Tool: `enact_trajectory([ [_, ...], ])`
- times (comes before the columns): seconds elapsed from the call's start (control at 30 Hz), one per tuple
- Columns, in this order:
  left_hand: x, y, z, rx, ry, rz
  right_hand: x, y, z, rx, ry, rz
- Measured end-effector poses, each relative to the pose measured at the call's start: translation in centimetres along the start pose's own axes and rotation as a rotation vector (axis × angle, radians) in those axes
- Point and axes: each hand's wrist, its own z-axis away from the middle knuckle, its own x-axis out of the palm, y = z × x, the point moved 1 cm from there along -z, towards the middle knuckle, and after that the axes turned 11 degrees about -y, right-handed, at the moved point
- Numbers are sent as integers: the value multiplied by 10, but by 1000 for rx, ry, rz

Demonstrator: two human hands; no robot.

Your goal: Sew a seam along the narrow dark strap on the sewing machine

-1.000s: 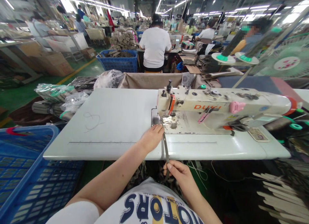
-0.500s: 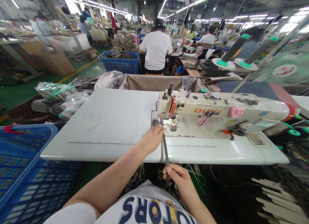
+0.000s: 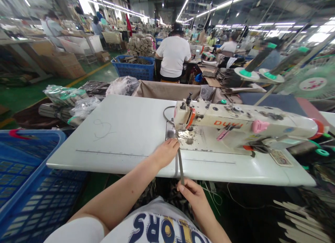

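A narrow grey-green fabric strip (image 3: 180, 166) runs from the needle area of the sewing machine (image 3: 227, 117) towards my body, over the table's front edge. Just in front of the presser foot, my left hand (image 3: 167, 153) has its fingers closed together on the strip, pressing it near the metal plate (image 3: 191, 140). My right hand (image 3: 192, 191) pinches the strip's lower part between thumb and fingers, below the table edge. Behind the machine head, a curved length of strip (image 3: 164, 112) shows on the table. My left fingertips partly hide the strip by the needle.
A blue plastic basket (image 3: 39, 162) stands at the left. Loose thread (image 3: 103, 129) and a printed ruler line (image 3: 112, 153) lie on the white tabletop (image 3: 131, 124). Plastic-wrapped bundles (image 3: 65, 95) sit beyond its left side. Pale strips (image 3: 300, 218) hang at lower right. A co-worker (image 3: 174, 54) sits ahead.
A curved length of strip has come into view behind the machine head. Less strip hangs at my right hand, which has moved slightly up. The view has shifted a little.
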Motion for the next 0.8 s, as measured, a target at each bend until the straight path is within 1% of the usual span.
enact_trajectory([
  [0.1,2,-1,0,-10,2,14,0,5,-1,12,32,-6],
  [0.23,3,-1,-1,-9,18,39,2,8,0,15,25,-41],
  [0.4,-1,-1,0,-46,56,79,4,11,-3,15,32,-61],
  [0.53,-8,-2,1,-26,68,121,8,7,-5,22,47,-74],
  [0.63,-10,-2,1,-25,115,124,11,-2,-3,31,42,-1],
  [0.7,-8,-3,0,-64,159,131,12,-7,-3,25,21,72],
  [0.8,-7,-11,1,-200,200,170,14,-12,-3,-2,-56,201],
])
